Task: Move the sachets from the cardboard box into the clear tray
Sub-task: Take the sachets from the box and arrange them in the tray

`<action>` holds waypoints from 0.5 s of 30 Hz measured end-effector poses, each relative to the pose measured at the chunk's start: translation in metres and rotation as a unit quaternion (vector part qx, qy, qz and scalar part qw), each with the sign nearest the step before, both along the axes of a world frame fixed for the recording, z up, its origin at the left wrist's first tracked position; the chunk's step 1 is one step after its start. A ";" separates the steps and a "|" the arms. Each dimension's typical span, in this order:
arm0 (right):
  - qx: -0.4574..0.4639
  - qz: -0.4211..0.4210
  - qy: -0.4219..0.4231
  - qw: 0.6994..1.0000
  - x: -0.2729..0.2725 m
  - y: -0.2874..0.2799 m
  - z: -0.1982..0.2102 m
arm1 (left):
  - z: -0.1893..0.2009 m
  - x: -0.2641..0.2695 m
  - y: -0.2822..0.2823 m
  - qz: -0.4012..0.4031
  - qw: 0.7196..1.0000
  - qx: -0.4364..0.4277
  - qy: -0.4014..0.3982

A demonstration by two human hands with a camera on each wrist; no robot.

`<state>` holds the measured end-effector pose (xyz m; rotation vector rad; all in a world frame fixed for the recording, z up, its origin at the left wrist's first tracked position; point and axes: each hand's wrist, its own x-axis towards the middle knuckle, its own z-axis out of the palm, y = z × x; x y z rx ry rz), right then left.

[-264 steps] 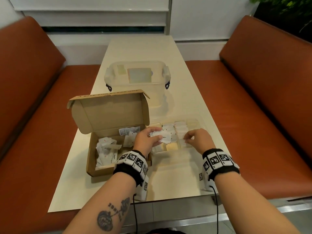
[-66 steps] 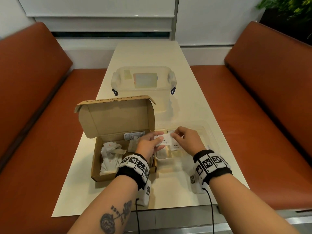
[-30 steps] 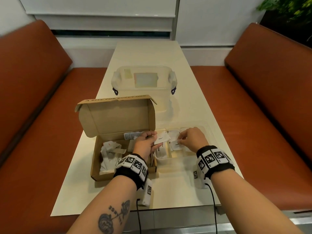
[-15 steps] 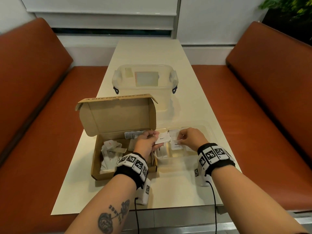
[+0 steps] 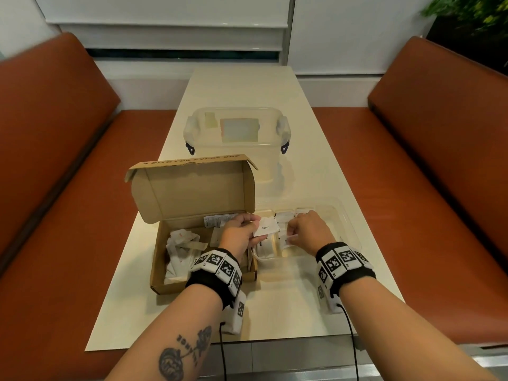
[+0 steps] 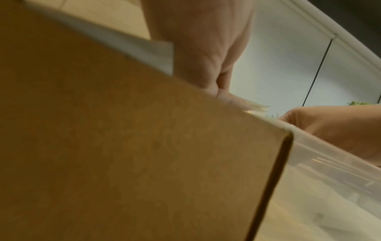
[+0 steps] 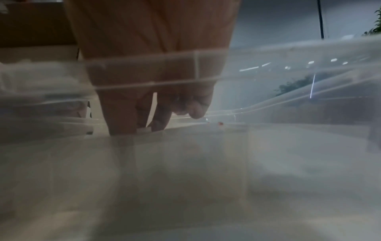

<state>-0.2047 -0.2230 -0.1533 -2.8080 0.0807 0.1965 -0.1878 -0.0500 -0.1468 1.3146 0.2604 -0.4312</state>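
The open cardboard box (image 5: 162, 273) stands at the left with white sachets (image 5: 181, 251) heaped inside. My left hand (image 5: 254, 229) hovers over the box's right edge and pinches a small stack of white sachets (image 5: 266, 228); the top one reads "Pepper". The clear tray (image 5: 341, 215) lies right of the box and holds rows of sachets (image 5: 286, 217) in its far compartments. Inside the tray, my right hand (image 5: 291, 235) curls its fingers down and pinches a sachet (image 5: 287, 240). In the right wrist view its fingertips (image 7: 121, 124) meet on a white piece (image 7: 142, 129) behind the tray wall (image 7: 268, 65).
A clear lidded container (image 5: 236, 133) stands behind the box in the middle of the cream table (image 5: 275, 312). The box's lid (image 5: 192, 191) stands upright. Orange bench seats (image 5: 412, 188) run along both sides. The left wrist view is mostly filled by the box wall (image 6: 123, 146).
About two seconds ago my right hand met the left hand's stack; since then it has gone down into the tray with a sachet. The left hand has held its stack almost still.
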 end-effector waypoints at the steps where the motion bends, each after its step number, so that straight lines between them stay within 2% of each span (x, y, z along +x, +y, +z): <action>1: -0.007 0.000 -0.007 1.000 0.000 0.000 -0.001 | 0.000 0.000 0.000 0.001 1.000 0.001 0.001; 5: -0.013 -0.008 -0.023 1.000 -0.002 0.002 -0.006 | 0.001 0.000 0.000 0.003 1.000 0.006 0.005; 9: 0.044 -0.026 -0.049 0.997 -0.006 -0.001 -0.004 | 0.003 -0.002 0.001 0.001 1.000 0.017 -0.003; 12: 0.123 -0.063 -0.102 0.985 -0.010 0.000 0.006 | 0.005 -0.002 0.000 0.005 1.000 0.024 -0.020; 15: 0.259 -0.109 -0.122 0.952 -0.014 0.004 0.021 | 0.009 -0.001 -0.003 0.002 0.998 0.034 -0.048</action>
